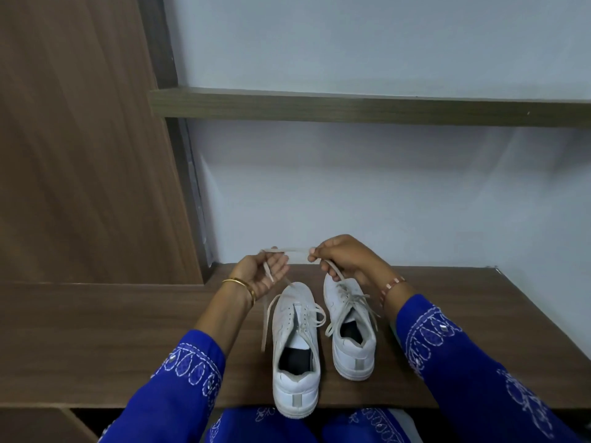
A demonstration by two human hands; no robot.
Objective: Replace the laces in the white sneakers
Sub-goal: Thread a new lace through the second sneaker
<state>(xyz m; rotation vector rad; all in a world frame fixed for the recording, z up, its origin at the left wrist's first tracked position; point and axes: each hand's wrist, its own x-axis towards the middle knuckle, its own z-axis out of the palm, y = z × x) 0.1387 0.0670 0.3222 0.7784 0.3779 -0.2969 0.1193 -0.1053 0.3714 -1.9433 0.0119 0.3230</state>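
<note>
Lace [289, 250] held taut, pinched by right hand [340, 257], draped over loosely curled left hand [263, 272]; a slack pinch risks it slipping free, or left sneaker [295, 350] being dragged.

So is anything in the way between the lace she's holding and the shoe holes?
Nothing visible. The lace stretches between the left hand and right hand, above the toes of the two sneakers. The left sneaker lies open below, eyelets uncovered.
</note>
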